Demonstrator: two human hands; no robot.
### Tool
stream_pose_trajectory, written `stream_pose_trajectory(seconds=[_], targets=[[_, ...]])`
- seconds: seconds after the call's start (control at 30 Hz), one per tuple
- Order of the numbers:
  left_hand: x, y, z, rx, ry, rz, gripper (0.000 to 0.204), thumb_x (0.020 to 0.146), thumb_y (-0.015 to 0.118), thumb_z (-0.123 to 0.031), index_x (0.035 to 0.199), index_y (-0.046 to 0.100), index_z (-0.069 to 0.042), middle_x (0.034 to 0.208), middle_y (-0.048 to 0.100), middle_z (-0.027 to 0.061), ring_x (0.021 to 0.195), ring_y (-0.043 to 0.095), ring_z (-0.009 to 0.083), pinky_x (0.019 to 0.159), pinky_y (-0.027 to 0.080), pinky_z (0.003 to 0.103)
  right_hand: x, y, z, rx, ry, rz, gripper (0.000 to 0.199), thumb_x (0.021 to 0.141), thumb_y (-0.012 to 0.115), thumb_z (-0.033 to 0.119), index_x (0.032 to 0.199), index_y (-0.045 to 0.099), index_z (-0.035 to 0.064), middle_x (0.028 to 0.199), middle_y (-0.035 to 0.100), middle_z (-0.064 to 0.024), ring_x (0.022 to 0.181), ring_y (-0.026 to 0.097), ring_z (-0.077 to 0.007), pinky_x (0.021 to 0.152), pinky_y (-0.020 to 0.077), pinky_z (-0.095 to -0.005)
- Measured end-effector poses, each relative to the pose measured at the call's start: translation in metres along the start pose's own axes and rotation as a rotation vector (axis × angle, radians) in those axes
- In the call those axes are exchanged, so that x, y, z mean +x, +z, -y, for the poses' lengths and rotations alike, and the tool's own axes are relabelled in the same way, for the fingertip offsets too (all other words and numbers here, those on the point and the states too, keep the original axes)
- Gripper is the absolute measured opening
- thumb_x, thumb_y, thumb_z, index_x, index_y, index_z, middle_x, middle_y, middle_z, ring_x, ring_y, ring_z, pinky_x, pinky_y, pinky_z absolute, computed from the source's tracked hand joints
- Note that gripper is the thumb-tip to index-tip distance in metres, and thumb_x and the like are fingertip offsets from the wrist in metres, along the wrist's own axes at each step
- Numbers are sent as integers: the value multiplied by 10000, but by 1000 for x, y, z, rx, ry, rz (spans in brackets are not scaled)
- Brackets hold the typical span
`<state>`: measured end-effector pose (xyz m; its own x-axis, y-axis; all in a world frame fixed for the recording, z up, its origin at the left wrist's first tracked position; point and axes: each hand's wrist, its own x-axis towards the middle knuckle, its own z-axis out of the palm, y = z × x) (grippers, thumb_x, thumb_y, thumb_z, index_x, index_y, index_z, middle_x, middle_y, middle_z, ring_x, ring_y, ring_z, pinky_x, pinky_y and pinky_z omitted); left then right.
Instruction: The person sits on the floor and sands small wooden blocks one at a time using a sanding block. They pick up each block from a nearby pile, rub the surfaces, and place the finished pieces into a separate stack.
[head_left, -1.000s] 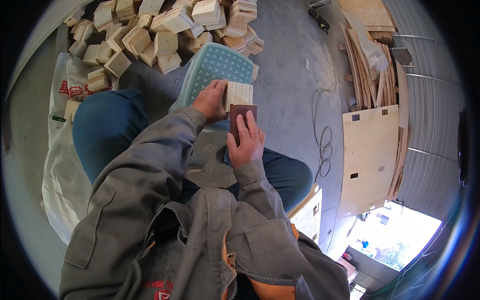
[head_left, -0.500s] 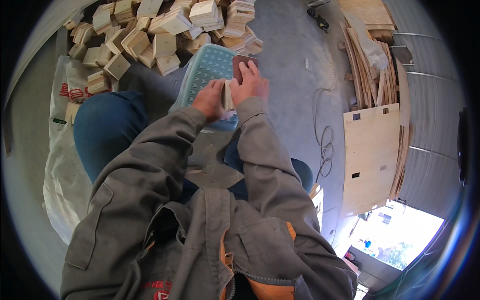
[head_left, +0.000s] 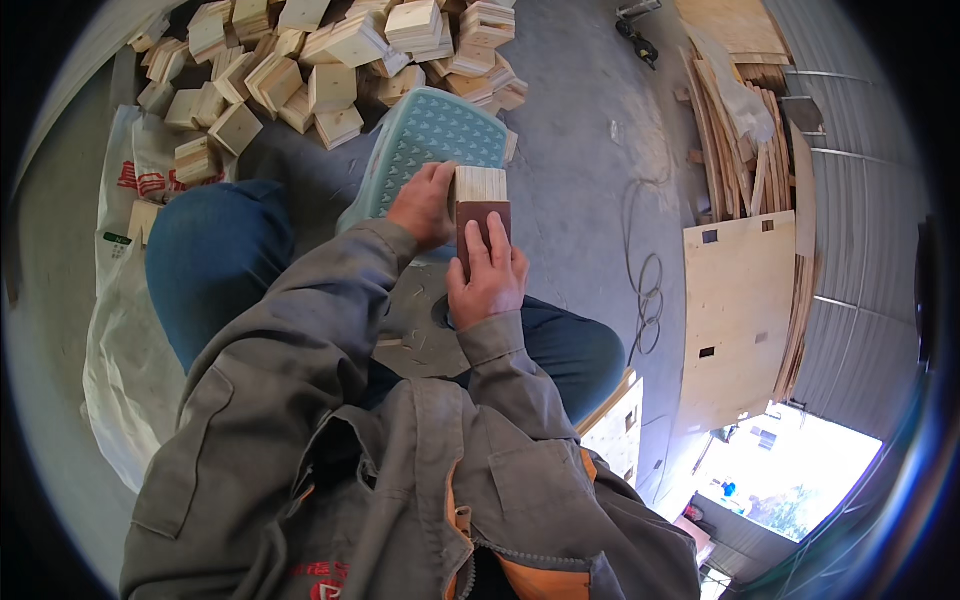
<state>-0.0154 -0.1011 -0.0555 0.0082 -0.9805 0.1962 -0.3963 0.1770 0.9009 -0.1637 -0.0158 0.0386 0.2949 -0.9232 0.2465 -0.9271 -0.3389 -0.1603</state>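
One wood block (head_left: pixel 481 184) between two hands, left (head_left: pixel 424 205), right (head_left: pixel 490 275)

You have one wooden block (head_left: pixel 481 184) and one dark sanding pad (head_left: pixel 482 222) in hand. One teal plastic stool (head_left: pixel 432 140) and one white sack (head_left: pixel 122 300) stand by. The loose blocks (head_left: pixel 330 55) exceed twenty; the exact number cannot be told.

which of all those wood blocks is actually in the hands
The pale wood block over the teal plastic stool, gripped by the left hand; the right hand presses a dark red-brown pad on it. The others lie piled on the floor.
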Motion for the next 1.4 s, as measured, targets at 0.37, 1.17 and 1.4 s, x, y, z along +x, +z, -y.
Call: stream_pose_trajectory(seconds=[0.37, 1.17, 1.4], targets=[[2, 1, 4, 7, -14, 39, 893, 729, 933, -267, 1476, 475, -91, 1418, 563, 205, 1325, 569, 434, 1089, 506, 522, 143, 32, -1, 8, 190, 113, 575, 904, 717, 255, 1475, 652, 244, 1650, 496, -14, 1254, 575, -401, 1109, 475, -482], [0, -9, -3, 24, -52, 52, 908, 714, 941, -242, 1469, 474, -55, 1393, 567, 223, 1283, 590, 458, 1075, 521, 502, 88, 24, -27, 107, 15, -13, 561, 890, 729, 232, 1447, 674, 183, 1614, 537, -48, 1244, 582, -392, 1099, 480, -520], [3, -8, -9, 39, -80, 83, 970, 647, 971, -253, 1467, 478, -91, 1388, 572, 204, 1279, 594, 449, 1071, 525, 501, 164, 32, -33, 26, 199, 143, 595, 887, 716, 272, 1476, 662, 206, 1634, 523, -45, 1256, 585, -399, 1133, 463, -498]])
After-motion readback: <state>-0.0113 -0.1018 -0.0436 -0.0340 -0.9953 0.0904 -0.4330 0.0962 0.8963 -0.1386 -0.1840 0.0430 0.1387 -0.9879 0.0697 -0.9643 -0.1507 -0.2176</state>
